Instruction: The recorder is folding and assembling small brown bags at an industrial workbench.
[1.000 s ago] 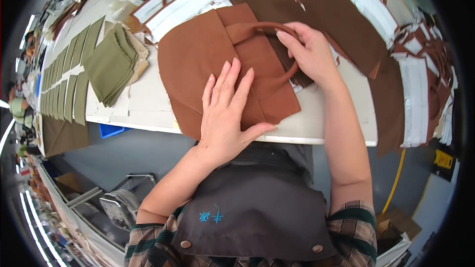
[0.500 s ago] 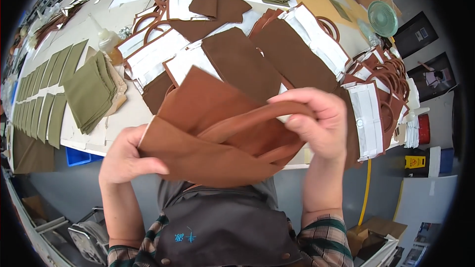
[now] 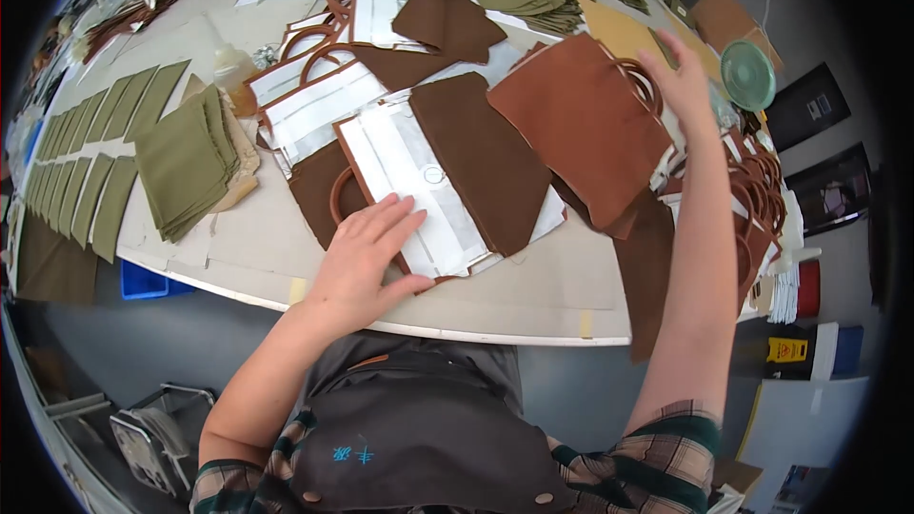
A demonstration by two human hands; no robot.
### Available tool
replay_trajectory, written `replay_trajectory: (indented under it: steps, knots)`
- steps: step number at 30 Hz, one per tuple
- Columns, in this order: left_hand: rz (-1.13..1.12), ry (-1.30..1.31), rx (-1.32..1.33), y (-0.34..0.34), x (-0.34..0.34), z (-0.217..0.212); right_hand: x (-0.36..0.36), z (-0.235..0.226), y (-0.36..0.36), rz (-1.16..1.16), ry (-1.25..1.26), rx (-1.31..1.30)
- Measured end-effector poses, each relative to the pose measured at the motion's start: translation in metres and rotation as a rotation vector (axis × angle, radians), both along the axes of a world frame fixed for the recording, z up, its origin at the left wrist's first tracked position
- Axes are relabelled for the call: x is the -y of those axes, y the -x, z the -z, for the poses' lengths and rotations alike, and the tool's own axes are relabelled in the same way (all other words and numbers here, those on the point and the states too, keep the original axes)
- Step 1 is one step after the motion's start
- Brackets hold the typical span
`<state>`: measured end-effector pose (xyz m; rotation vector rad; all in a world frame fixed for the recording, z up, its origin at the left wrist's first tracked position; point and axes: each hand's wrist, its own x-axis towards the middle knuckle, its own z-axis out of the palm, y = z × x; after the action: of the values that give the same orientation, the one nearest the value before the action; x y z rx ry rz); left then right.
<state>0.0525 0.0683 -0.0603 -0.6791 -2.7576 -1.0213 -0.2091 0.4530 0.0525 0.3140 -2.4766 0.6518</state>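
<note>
**Left hand (image 3: 360,257) flat on a white-lined panel (image 3: 411,164), right hand (image 3: 684,84) spread beside a rust-brown panel (image 3: 579,126)**

Seen from the wearer's head, looking down: the left hand rests with fingers loosely fanned on the near left edge of the white-lined panel, gripping nothing. This panel lies near the middle of the bench (image 3: 533,297), its handle (image 3: 345,192) to the left and a dark brown section (image 3: 484,162) to the right. The right hand reaches farther out, fingers wide, next to the looped handles (image 3: 644,86) of the rust-brown panel; whether it touches them I cannot tell.

The step in hand appears to be handling these panels one at a time. Picking up the white-lined one would call for fingertips under its edge or around its handle.

The pale bench is crowded. Olive strips (image 3: 145,107) lie in rows at the left, with an olive stack (image 3: 190,160) beside them and a squeeze bottle (image 3: 231,76) beyond. A heap of brown handles (image 3: 754,176) lies at the right. Past the bench are a green fan (image 3: 749,76) at far right, a yellow floor sign (image 3: 787,350) at near right and a blue bin (image 3: 148,281) below the left edge.
</note>
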Motion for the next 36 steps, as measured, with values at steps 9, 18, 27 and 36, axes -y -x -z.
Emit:
replay_trajectory:
  steps: [9,18,27,36]
  knots:
    - [-0.193,-0.251,-0.196,-0.001,0.016,0.014,0.216,0.086,-0.163,-0.789,0.104,0.640]
    - [-0.585,-1.084,0.025,0.002,0.034,0.035,0.283,0.083,-0.197,-0.782,-0.440,0.503]
    - [-0.545,-1.239,0.024,0.002,0.033,0.031,0.291,0.088,-0.212,-0.745,-0.282,0.353]
    - [-0.231,-1.815,0.349,0.001,0.068,0.002,0.203,-0.062,-0.221,-0.824,0.973,0.430]
